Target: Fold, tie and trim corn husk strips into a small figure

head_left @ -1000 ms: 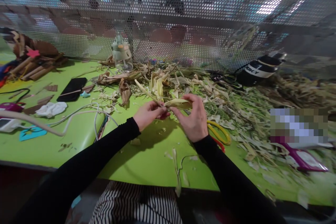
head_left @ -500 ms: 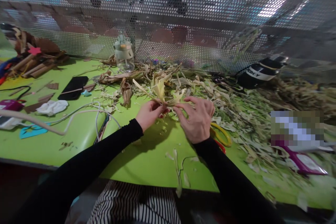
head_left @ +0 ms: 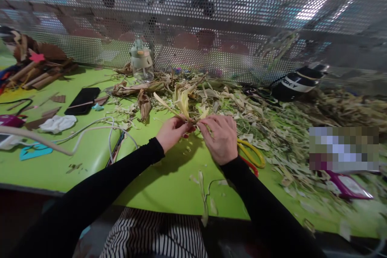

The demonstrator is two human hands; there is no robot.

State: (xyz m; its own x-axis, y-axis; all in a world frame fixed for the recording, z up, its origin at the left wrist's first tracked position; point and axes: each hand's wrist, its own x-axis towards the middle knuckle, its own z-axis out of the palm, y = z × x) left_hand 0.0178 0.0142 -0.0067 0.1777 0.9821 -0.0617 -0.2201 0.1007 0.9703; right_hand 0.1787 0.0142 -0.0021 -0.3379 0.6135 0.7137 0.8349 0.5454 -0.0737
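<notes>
A pale yellow bundle of dry husk [head_left: 183, 102] stands up between my two hands over the green table [head_left: 178, 185]. My left hand [head_left: 173, 132] pinches its base between thumb and fingers. My right hand [head_left: 220, 137] is closed on the right side of the same bundle, thumb and forefinger together on a husk strip. The fingertips of both hands are close to each other, and the exact grip point is partly hidden. Scissors with yellow and red handles [head_left: 252, 152] lie just right of my right wrist.
Husk scraps [head_left: 256, 117] cover the back and right. A clear bottle [head_left: 142, 62] and a black bottle [head_left: 298, 83] are behind them. Leftward lie a phone [head_left: 83, 100], white tissue [head_left: 58, 123], cables [head_left: 74, 145] and a brown craft pile [head_left: 45, 74]. A perforated metal screen [head_left: 181, 20] rises behind.
My right hand has moved slightly left, nearer my left hand, and its fingers have drawn together. More of the scissors' handles shows. My left hand keeps its pinch.
</notes>
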